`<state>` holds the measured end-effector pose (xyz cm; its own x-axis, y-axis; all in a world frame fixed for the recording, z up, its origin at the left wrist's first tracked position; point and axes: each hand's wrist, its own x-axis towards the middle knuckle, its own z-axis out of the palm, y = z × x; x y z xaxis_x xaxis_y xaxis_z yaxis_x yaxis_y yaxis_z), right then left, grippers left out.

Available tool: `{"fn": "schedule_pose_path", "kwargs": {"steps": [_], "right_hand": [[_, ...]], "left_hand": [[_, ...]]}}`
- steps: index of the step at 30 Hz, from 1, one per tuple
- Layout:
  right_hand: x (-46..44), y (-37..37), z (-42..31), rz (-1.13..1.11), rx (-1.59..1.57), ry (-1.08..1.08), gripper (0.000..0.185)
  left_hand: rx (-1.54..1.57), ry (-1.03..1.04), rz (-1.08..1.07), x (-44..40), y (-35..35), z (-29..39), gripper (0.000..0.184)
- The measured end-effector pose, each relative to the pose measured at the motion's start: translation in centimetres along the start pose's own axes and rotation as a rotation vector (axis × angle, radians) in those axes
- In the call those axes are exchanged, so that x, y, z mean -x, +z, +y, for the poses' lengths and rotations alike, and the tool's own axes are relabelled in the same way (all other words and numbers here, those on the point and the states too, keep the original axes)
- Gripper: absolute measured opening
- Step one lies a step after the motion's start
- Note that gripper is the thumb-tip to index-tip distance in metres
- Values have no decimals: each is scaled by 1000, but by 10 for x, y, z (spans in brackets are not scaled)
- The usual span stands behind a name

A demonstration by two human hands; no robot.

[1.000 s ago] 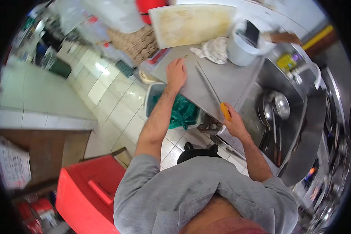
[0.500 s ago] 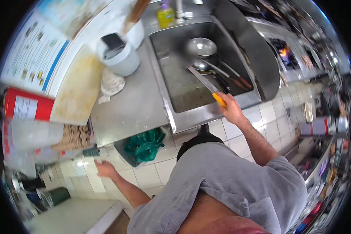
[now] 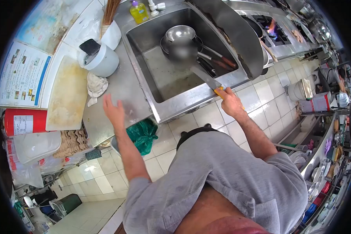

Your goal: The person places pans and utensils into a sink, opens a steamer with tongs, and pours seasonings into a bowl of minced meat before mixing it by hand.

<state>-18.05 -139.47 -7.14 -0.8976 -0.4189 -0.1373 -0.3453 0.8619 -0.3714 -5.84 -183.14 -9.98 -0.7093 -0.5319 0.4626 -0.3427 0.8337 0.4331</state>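
Note:
My right hand is wrapped round the yellow handle of a knife. Its broad blade points up and left over the front rim of the metal sink. My left hand reaches over the front of the steel counter, fingers spread and holding nothing. Just beyond those fingers lies a crumpled white cloth. Inside the sink are a metal bowl and pans with long handles; a blurred patch hides part of them.
A white bucket and a stained cutting board stand at the counter's back left. A yellow soap bottle is behind the sink. Below the counter is a bin with a green bag. A stove flame burns at the upper right.
My left hand has risen from low beside the counter to over its front edge, near the cloth. The knife stays in my right hand, with its blade turned flatter to view. The view has shifted.

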Motion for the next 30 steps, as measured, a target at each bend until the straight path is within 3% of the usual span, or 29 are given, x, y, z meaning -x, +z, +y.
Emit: {"fn": "schedule_pose_path", "kwargs": {"steps": [7, 11, 14, 17, 19, 21, 23, 25, 27, 29, 30], "right_hand": [[101, -4, 71, 66, -123, -3, 58], [133, -20, 101, 34, -191, 24, 61], [129, -30, 73, 72, -247, 80, 64], [105, -19, 29, 166, -315, 59, 67], [83, 1, -6, 219, -496, 20, 65], [58, 19, -47, 165, -683, -7, 63], [38, 30, -88, 110, -692, -115, 61], [22, 34, -126, 45, -632, -227, 59], [4, 43, -158, 38, -621, -364, 59], [-17, 45, -193, -88, -580, -392, 58], [-29, 49, -210, -80, -579, -441, 57]], "left_hand": [[-218, 65, -17, -87, 36, -87, 55], [-358, -19, -109, -122, 48, -111, 63], [-376, -173, -276, -142, 56, -130, 78], [-328, -185, -440, -163, 47, -131, 83], [-341, -161, -433, -160, 29, -114, 76], [-242, -27, -484, -158, 22, -124, 55], [-59, 11, -390, -141, 13, -112, 37], [34, -12, -305, -118, 11, -116, 30], [465, -205, -292, -87, 0, -115, 28], [1040, -642, -272, -61, -24, -95, 35], [1043, -641, -263, -47, -25, -96, 35]]}}
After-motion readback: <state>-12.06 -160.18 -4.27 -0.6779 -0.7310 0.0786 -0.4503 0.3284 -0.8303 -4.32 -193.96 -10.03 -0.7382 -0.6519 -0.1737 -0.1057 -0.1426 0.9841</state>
